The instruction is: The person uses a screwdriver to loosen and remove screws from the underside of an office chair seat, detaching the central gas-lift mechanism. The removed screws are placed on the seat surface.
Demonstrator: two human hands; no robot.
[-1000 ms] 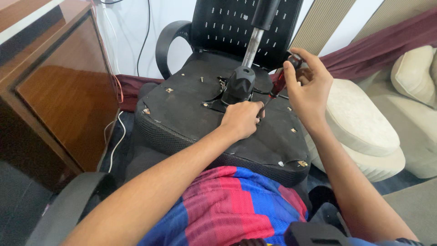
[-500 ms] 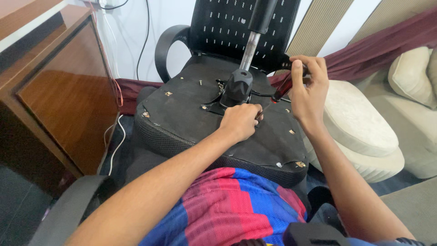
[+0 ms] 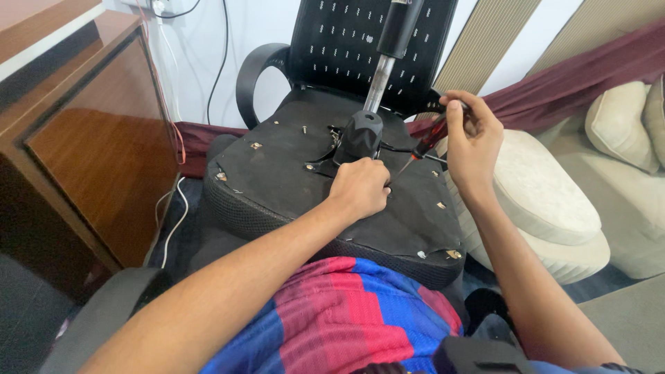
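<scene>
Two hands work on the underside of an overturned black office chair seat point(image 3: 277, 173), which lies across the person's lap with its mesh backrest point(image 3: 339, 41) standing behind it; at far left a brown wooden cabinet point(image 3: 90, 145) sits close beside the seat, with white and black cables point(image 3: 176, 208) trailing down between them; since a second ago the cabinet and cables have kept their places, with only a slight shift of the whole view; on the seat's underside the black mechanism housing point(image 3: 360, 133) rises at the centre, the metal gas-lift column point(image 3: 379, 76) slanting up out of it, and small screws and clips dot the fabric around it as before; the left hand point(image 3: 360, 188) is curled into a loose fist, resting on the seat just in front of the housing, the fingers closed near the screwdriver's tip, though whether they pinch anything cannot be told; it has barely moved across the three moments; the screwdriver point(image 3: 424, 144), red and black in the handle, slants down toward that fist with its thin shaft pointing at the plate beside the housing; the right hand point(image 3: 472, 142) grasps the handle's upper end, fingers wrapped round it; a second ago this hand sat lower with the handle more upright, and it has since lifted and turned at the wrist, so the tool lies at a flatter slant; at far right the cream round pouf point(image 3: 547, 201) and the cream sofa point(image 3: 623, 138) stay where they were, a maroon curtain point(image 3: 568, 76) behind them.
</scene>
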